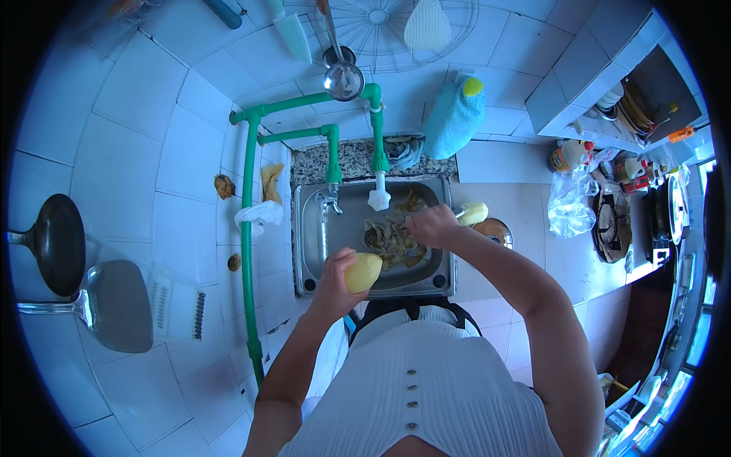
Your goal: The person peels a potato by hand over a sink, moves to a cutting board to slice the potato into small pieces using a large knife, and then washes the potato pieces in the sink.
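A peeled, pale yellow potato (pixel 363 274) is gripped in my left hand (pixel 338 280), just above the near edge of the steel sink (pixel 311 245). My right hand (pixel 434 225) is over the sink's right side, its fingers curled down by the brown potato peels (pixel 394 245). Whether those fingers grip anything is hidden. A short metal piece (pixel 459 211) shows just past that hand; I cannot tell whether it is held. Beside it, on the counter, lies another peeled potato (pixel 475 213). Peels are scattered around the drain (pixel 375 236).
Green water pipes (pixel 248 228) run along the wall to a metal tap (pixel 331 203) and a white-handled valve (pixel 378 199). A ladle (pixel 344 80) hangs above. A shiny round object (pixel 494 231) sits right of the sink. Farther right are a plastic bag (pixel 571 211) and bottles (pixel 571 154).
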{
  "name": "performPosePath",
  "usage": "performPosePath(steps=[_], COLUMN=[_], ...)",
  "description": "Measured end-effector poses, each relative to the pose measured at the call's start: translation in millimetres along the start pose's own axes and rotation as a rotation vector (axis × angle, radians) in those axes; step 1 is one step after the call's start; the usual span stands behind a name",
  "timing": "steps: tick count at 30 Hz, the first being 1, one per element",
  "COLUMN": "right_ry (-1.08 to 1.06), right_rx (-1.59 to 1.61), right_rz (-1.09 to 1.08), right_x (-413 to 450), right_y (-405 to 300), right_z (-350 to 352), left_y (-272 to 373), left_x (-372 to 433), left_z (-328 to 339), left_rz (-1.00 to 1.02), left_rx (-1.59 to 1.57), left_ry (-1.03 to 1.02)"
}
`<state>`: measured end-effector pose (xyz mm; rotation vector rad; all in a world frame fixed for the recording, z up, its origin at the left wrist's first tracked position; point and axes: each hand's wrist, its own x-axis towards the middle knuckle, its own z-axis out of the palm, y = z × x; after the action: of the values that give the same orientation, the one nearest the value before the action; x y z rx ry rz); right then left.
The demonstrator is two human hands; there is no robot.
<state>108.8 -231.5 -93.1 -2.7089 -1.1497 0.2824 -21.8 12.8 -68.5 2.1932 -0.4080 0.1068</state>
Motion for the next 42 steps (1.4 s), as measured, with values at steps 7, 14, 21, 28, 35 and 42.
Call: performPosePath(steps=[7,14,21,28,35,42], right_ry=[0.272,-0.123,-0.185,0.109,-0.089,-0.191], right_rx=[0.2,0.053,0.191,0.287,0.276,-0.058], right_rz=[-0.105,0.045,0.151,0.493,0.179,-0.14], right_x=[21,-1,15,8,61,74], right_y=[-44,2,-37,6,-9,5], right_z=[-11,14,15,12,-33,-35], left_y=[7,-11,-26,-74,-126,-148], left_x=[10,-6,6,-1,17,60], left_z=[-2,13,33,46,108,140], left_rz=[0.049,0.006,-0.171,-0.666,-0.972,-1.248], left_rx=[0.18,0.11,-0.014,-0.567,-1.191,-1.506], left_ry=[-0.062,0.032,0.01,0.027,-0.085,-0.006])
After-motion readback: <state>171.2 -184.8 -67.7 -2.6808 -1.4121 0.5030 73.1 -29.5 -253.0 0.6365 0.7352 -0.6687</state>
